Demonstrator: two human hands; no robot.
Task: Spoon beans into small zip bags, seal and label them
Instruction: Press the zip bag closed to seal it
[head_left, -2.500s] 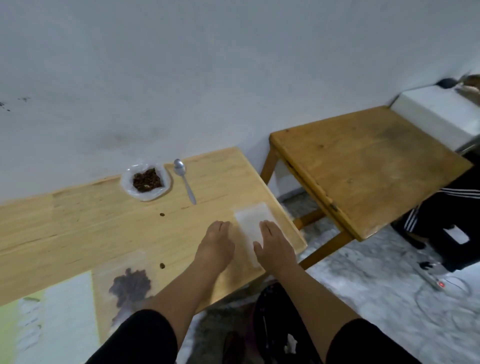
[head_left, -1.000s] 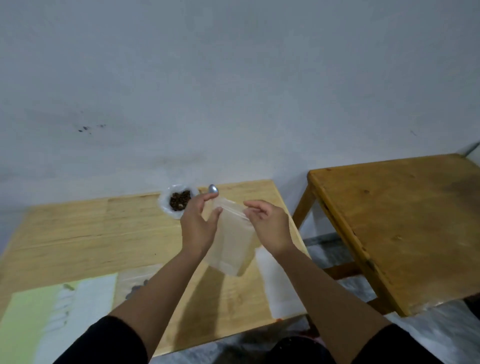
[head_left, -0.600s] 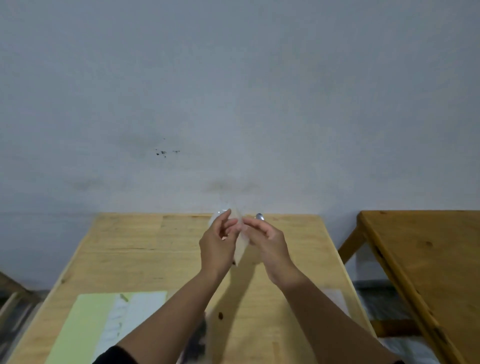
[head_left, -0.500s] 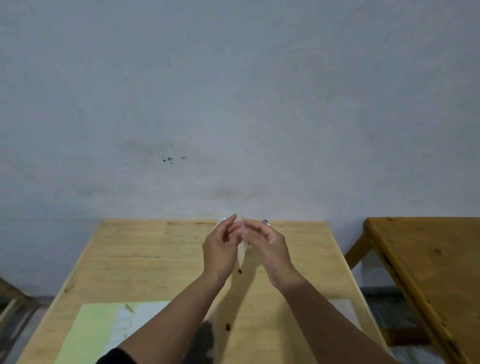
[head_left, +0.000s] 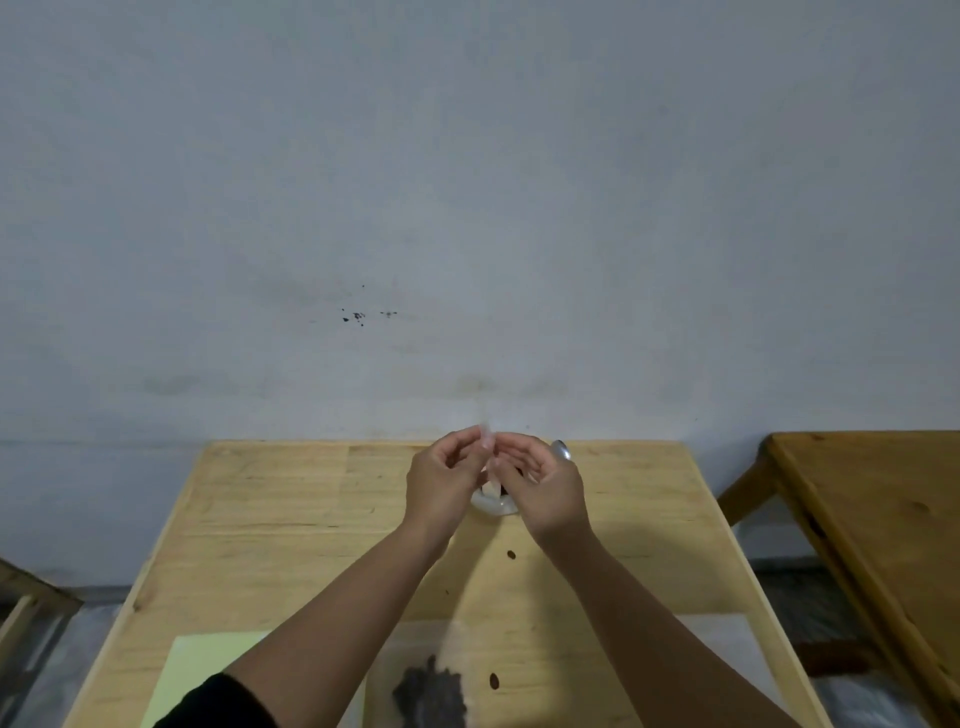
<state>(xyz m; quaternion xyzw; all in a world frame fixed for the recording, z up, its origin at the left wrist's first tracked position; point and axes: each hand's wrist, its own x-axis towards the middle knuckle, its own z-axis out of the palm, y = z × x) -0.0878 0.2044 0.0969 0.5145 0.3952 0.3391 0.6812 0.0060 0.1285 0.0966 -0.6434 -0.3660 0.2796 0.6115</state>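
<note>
Small clear plastic zip bag (head_left: 487, 446) is pinched edge-on between left hand (head_left: 440, 486) and right hand (head_left: 545, 491), raised above light wooden table (head_left: 291, 530); grey plastered wall (head_left: 467, 208) behind.

Open wood at the sides, things in the middle and near edge

We see the pale wooden table (head_left: 270, 519) bare left and right of the raised hands; under them sits a white bowl (head_left: 491, 505) beside a metal spoon (head_left: 561, 450), loose dark beans (head_left: 511, 555) lie nearer, and a filled clear bag (head_left: 428, 691) and a light green sheet (head_left: 208, 665) occupy the near edge.
</note>
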